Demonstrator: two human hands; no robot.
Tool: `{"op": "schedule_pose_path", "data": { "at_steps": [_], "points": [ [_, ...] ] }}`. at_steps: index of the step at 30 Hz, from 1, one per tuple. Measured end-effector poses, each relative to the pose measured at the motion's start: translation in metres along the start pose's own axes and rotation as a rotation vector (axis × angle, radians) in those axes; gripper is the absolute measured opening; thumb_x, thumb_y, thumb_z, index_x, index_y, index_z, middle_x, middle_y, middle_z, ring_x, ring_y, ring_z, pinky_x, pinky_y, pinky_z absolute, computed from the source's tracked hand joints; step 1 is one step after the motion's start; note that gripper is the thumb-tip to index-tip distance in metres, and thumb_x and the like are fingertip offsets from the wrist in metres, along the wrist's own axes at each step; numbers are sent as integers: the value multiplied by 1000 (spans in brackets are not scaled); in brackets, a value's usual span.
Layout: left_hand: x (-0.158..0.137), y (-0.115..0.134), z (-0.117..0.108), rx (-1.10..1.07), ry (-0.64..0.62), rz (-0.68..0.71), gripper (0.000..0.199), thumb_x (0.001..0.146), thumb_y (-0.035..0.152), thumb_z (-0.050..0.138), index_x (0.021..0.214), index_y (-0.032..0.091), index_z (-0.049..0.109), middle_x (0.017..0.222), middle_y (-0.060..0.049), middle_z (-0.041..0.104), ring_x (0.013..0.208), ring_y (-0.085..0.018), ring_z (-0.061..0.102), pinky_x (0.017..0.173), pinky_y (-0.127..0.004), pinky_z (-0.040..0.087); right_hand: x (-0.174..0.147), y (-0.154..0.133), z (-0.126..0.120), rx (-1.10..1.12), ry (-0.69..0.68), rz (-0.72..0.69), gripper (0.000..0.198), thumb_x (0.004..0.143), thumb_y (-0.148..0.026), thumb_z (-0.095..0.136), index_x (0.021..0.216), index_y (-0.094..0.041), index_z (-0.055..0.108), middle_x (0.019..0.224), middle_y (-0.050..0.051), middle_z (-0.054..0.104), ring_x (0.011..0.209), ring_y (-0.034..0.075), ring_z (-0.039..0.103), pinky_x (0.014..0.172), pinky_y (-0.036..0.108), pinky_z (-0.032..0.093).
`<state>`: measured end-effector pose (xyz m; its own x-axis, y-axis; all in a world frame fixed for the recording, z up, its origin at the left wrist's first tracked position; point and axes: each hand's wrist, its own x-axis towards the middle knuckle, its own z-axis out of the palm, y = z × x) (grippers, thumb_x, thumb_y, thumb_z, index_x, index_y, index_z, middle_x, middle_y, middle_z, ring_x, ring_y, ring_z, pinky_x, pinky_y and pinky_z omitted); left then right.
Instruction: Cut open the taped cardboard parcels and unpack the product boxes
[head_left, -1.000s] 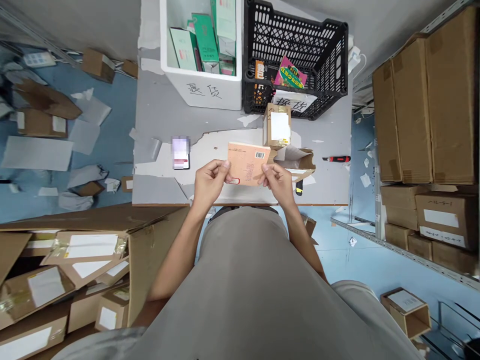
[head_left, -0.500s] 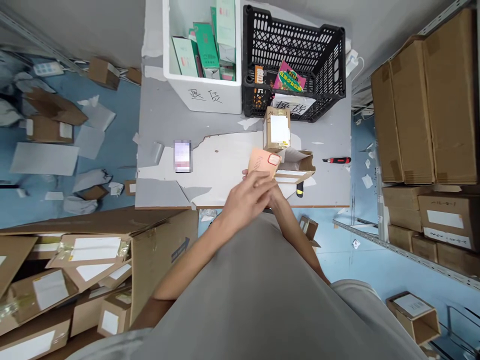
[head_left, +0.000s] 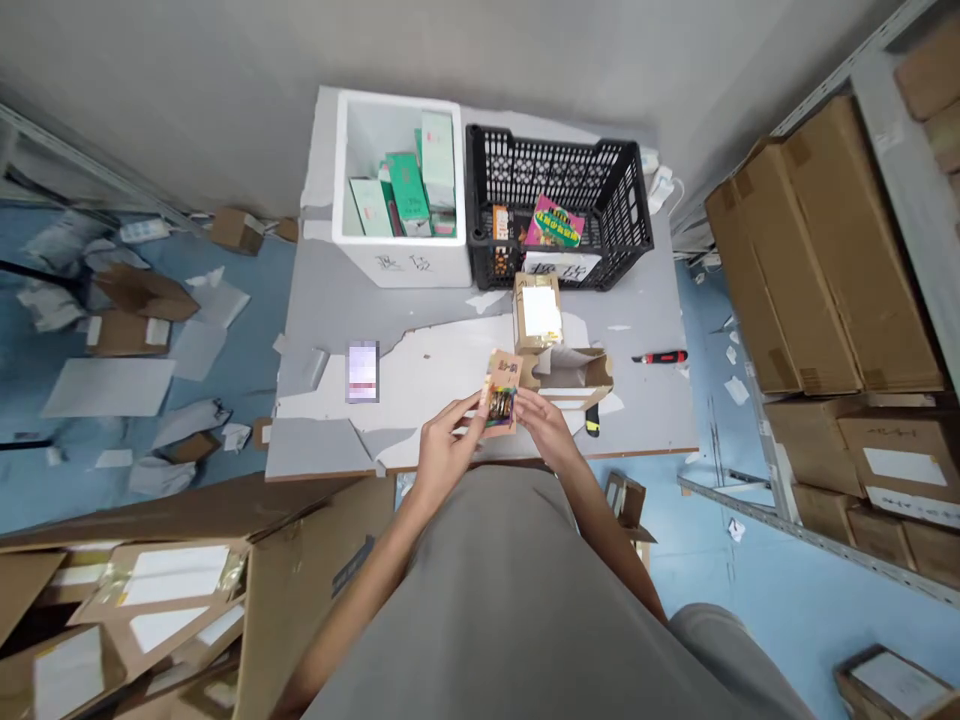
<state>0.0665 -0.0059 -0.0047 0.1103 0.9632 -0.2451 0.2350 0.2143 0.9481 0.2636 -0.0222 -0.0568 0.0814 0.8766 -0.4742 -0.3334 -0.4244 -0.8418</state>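
Observation:
Between my hands is a small flat peach-orange packet [head_left: 504, 372], its printed face with a dark, colourful picture turned up; I cannot tell what it contains. My left hand [head_left: 448, 445] pinches its left edge, thumb on top. At the right edge, the fingers of my right hand [head_left: 549, 432] are closed on it too. Just beyond my right hand lies an open cardboard box [head_left: 589, 388] on its side. A taped carton with a white label [head_left: 540, 312] stands behind the packet.
On the table [head_left: 315, 440] are a phone-like screen [head_left: 363, 372], a red-black box cutter [head_left: 661, 357] and a yellow-black cutter [head_left: 592, 420]. A white foam bin [head_left: 405, 265] and a black crate [head_left: 634, 215] stand behind. A big carton [head_left: 300, 570] of parcels is at lower left.
The packet has been turned to show its picture side. My hands, formerly overlapping, are now apart at its two edges. The view has tilted up, showing more wall.

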Motion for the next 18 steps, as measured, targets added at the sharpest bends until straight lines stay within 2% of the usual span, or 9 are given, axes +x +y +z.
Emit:
{"op": "schedule_pose_path", "data": {
  "at_steps": [1, 3, 5, 7, 9, 11, 14, 16, 18],
  "points": [
    [5, -8, -2, -69, 12, -97, 65, 99, 74, 79, 139, 23, 87, 117, -10, 87, 85, -24, 80, 60, -38, 74, -3, 1, -8, 26, 20, 23, 67, 74, -66, 101, 126, -27, 88, 129, 11, 90, 123, 32, 84, 103, 42, 71],
    [18, -22, -3, -162, 9, -192, 79, 88, 83, 87, 135, 19, 88, 120, -11, 88, 92, -28, 81, 66, -44, 78, -7, 0, -21, 15, 17, 47, 66, 75, -62, 102, 130, -29, 90, 132, 9, 89, 120, 30, 83, 86, 35, 70],
    [36, -24, -1, -199, -4, -187, 85, 82, 87, 90, 130, 17, 89, 124, -13, 88, 100, -31, 82, 77, -48, 80, 0, -8, -29, -22, -2, 40, 70, 75, -61, 102, 136, -29, 89, 133, 8, 89, 116, 29, 82, 73, 31, 67],
    [62, -11, 4, -199, -3, -120, 87, 81, 89, 89, 127, 16, 90, 124, -14, 89, 104, -31, 83, 84, -48, 80, 18, -29, -29, -44, -9, -3, 78, 73, -61, 102, 143, -28, 86, 136, 9, 88, 114, 30, 82, 70, 31, 68],
    [98, 17, 9, -192, 3, -21, 88, 82, 89, 89, 130, 16, 89, 127, -14, 88, 105, -31, 83, 84, -47, 79, 49, -62, -24, -46, 1, -101, 82, 74, -61, 102, 147, -27, 84, 143, 10, 86, 122, 32, 82, 79, 37, 74],
    [142, 53, 13, -203, 27, 99, 88, 82, 88, 90, 136, 17, 86, 139, -14, 85, 108, -31, 83, 81, -46, 79, 86, -102, -15, -28, 1, -259, 81, 77, -61, 101, 148, -28, 82, 159, 10, 79, 141, 33, 76, 98, 42, 75],
    [202, 100, 10, -252, 106, 296, 76, 94, 78, 89, 140, 18, 82, 154, -17, 77, 129, -33, 81, 107, -50, 74, 132, -150, -9, -50, 13, -454, 86, 87, -69, 94, 158, -26, 74, 172, 13, 68, 161, 31, 64, 127, 50, 63],
    [225, 109, 4, -227, 177, 378, 64, 103, 69, 86, 141, 18, 80, 153, -16, 76, 145, -35, 74, 120, -56, 64, 146, -162, -20, -106, 42, -516, 87, 91, -71, 91, 162, -25, 70, 174, 14, 66, 166, 31, 60, 134, 54, 56],
    [228, 92, -3, -189, 218, 398, 58, 106, 65, 84, 141, 19, 80, 153, -15, 75, 153, -35, 69, 128, -56, 57, 145, -156, -49, -146, 109, -558, 81, 94, -69, 90, 160, -26, 71, 171, 14, 69, 164, 30, 62, 138, 55, 52]
  ]
}}
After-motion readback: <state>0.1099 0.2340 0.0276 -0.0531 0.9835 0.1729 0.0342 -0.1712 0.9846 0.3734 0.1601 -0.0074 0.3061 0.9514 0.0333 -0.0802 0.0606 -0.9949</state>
